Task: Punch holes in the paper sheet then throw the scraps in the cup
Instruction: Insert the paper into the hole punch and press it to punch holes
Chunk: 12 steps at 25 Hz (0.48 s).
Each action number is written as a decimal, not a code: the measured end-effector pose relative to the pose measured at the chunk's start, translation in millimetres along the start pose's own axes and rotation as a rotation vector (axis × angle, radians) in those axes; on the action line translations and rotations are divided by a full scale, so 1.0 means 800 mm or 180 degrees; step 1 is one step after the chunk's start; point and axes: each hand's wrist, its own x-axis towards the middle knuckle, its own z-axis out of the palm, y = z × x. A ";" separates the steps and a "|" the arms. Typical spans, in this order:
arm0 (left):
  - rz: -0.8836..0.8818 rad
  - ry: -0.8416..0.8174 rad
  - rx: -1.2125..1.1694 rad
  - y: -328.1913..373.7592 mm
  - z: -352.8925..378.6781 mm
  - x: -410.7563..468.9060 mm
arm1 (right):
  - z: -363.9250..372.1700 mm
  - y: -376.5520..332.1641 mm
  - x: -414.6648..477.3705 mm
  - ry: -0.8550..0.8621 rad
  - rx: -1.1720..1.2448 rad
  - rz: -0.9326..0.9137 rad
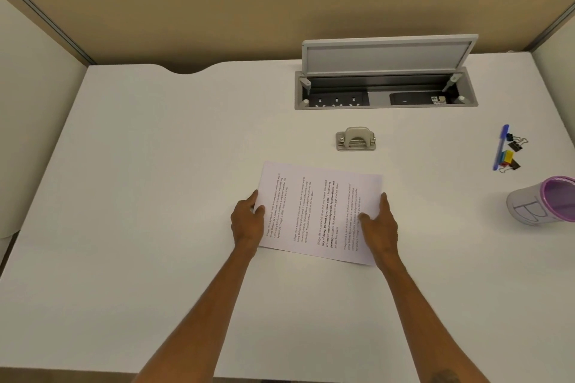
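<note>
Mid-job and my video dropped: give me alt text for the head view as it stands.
Both hands, left hand and right hand, grip the side edges of a printed paper sheet lying on a white desk. A metal hole punch sits just beyond it, untouched. A purple-rimmed cup stands at far right, near a blue pen and binder clips.

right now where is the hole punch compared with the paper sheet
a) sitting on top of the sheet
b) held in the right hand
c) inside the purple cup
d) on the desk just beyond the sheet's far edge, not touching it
d: the hole punch stands alone on the desk past the far edge of the paper sheet, with a gap of bare desk between, while the left hand and right hand rest on the sheet's side edges.
</note>
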 end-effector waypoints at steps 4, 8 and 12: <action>-0.0028 0.0060 -0.0144 -0.001 0.001 0.000 | -0.001 0.001 0.003 -0.0065 -0.0017 -0.0026; -0.0066 0.0079 -0.0298 -0.004 -0.004 0.002 | -0.006 0.008 0.006 -0.0057 0.0188 0.0026; 0.0026 0.0120 0.0066 0.000 -0.002 0.003 | -0.007 0.013 0.007 -0.0046 0.0398 0.0084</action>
